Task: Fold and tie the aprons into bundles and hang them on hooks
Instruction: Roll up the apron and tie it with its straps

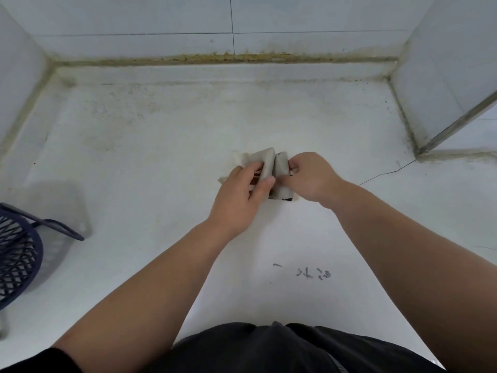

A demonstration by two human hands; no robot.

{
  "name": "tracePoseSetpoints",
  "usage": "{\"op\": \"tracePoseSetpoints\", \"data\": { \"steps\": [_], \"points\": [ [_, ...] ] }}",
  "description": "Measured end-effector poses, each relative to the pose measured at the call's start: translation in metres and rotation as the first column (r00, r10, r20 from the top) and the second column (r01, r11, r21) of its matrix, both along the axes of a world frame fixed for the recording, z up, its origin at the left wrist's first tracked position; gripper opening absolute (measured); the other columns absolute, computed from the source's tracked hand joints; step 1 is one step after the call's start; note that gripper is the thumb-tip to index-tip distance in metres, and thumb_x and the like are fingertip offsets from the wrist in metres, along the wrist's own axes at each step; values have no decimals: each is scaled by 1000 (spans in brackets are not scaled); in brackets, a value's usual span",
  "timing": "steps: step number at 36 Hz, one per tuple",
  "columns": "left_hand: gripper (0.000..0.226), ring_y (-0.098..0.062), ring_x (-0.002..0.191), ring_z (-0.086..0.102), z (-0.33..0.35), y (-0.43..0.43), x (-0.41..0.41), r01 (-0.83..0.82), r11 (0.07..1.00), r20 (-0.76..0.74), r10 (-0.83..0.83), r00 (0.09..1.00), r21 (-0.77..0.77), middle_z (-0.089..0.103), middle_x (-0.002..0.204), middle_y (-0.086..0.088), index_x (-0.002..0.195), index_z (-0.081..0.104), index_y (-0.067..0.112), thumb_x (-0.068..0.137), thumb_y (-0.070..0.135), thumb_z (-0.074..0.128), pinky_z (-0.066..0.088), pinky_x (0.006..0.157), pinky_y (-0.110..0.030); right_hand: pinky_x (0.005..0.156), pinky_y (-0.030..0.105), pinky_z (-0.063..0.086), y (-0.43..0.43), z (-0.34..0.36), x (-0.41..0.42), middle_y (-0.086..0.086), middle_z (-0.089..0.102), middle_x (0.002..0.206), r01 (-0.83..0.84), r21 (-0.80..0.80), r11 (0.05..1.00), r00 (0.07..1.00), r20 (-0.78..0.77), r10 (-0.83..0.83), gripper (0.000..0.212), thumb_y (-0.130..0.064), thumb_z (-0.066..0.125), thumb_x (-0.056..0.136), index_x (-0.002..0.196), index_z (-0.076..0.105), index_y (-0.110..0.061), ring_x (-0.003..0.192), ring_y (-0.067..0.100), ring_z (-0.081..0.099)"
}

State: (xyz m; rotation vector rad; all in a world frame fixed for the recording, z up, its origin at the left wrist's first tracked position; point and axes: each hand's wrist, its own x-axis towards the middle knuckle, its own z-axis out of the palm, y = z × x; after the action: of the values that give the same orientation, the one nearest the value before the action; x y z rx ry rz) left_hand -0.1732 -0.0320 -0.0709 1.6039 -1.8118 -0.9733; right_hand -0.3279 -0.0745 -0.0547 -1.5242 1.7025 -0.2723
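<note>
**White worktop, small grey bundle held in both hands**

White and scuffed, the worktop [166, 146] sits in a recess of pale tiled walls [295, 14], and a grimy yellow-brown seam [220, 58] runs along its back edge. Near the middle of this surface lies the task's thing, a small grey folded fabric apron bundle [271, 168]. Two upright folds stand side by side at its centre, a paler bit of cloth shows at its left, and a dark edge shows at its near end.

The left hand [238, 197] comes in from the lower left. Its thumb presses against the near side of the folds and its fingers [255, 166] curl round the far side, so it grips the bundle. The right hand [312, 177] meets it from the right, its fingers bent inward and pinching the bundle's right fold. The two hands almost touch over the cloth.

At the left edge stands a dark blue plastic lattice basket [18, 254] with a handle, well apart from the bundle. A thin crack [384, 174] crosses the surface on the right, and grey scribbled marks [313, 273] lie nearer the person, whose dark clothing [269, 348] fills the bottom.
</note>
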Motion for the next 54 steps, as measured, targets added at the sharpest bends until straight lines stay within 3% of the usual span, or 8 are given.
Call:
{"op": "tracePoseSetpoints", "data": {
  "steps": [12, 16, 23, 29, 39, 44, 49, 54],
  "points": [
    [20, -18, 97, 61, 11, -13, 2, -177, 977, 250, 203, 947, -122, 68, 103, 8, 107, 65, 24, 91, 32, 56, 48, 81, -34, 49, 18, 35, 6, 4, 9, -8, 44, 73, -86, -171, 982, 995, -60, 77, 20, -22, 62, 89, 91, 43, -16, 71, 19, 47],
    [30, -24, 66, 49, 7, -15, 8, -73, 984, 187, 103, 977, -162, 52, 60, 3, 77, 57, 14, 100, 23, 40, 36, 62, -35, 42, 11, 31, 1, 5, 3, -11, 43, 74, -106, -135, 985, 994, -40, 101, 10, -20, 59, 92, 88, 50, -18, 69, 15, 46],
    [21, 6, 76, 59, 8, -16, 9, -118, 993, -20, 118, 993, 17, 67, 91, 11, 110, 69, 23, 92, 16, 60, 38, 68, 0, 55, 9, 28, -7, 3, -3, -15, 38, 75, -144, -108, 984, 989, -54, 139, 6, -19, 61, 91, 96, 57, -17, 84, 16, 44],
    [17, -12, 82, 63, 13, -24, -1, -133, 978, 63, 144, 988, -158, 66, 96, 1, 102, 68, 16, 88, 25, 66, 46, 77, -21, 54, 14, 34, -13, 7, -3, -10, 49, 71, -39, -72, 997, 998, 46, 42, 6, -14, 63, 87, 90, 66, -9, 70, 12, 48],
    [19, -10, 81, 60, 7, -31, 7, -150, 970, 118, 175, 978, -190, 60, 94, 3, 102, 66, 15, 84, 11, 69, 37, 67, -3, 46, 16, 31, -17, 17, 1, -7, 51, 68, -46, 6, 999, 991, 128, 45, 9, -10, 67, 82, 75, 62, -14, 55, 6, 43],
    [17, -12, 77, 58, 3, -30, 9, -35, 950, 172, 92, 981, -309, 52, 88, 4, 100, 68, 10, 84, 5, 65, 52, 76, -29, 40, 18, 30, -17, 22, 1, 3, 49, 57, 43, 91, 995, 975, 216, -62, 5, -8, 64, 81, 76, 64, -7, 46, 15, 38],
    [32, -28, 69, 56, 0, -30, 11, 27, 908, 225, 75, 971, -417, 55, 83, -11, 98, 68, 5, 90, 22, 41, 51, 61, -34, 40, 20, 35, -17, 25, 0, 10, 52, 68, 130, 335, 933, 794, 529, -300, 13, 5, 50, 86, 79, 56, -4, 52, 18, 50],
    [37, -32, 75, 56, -4, -28, 10, -19, 876, 272, 170, 947, -482, 58, 85, -16, 103, 67, 0, 84, 12, 37, 41, 67, -26, 48, 17, 51, -14, 16, -1, 3, 60, 96, 32, 253, 967, 868, 472, -153, 34, 13, 51, 85, 103, 64, -14, 83, 8, 57]
  ]
}}
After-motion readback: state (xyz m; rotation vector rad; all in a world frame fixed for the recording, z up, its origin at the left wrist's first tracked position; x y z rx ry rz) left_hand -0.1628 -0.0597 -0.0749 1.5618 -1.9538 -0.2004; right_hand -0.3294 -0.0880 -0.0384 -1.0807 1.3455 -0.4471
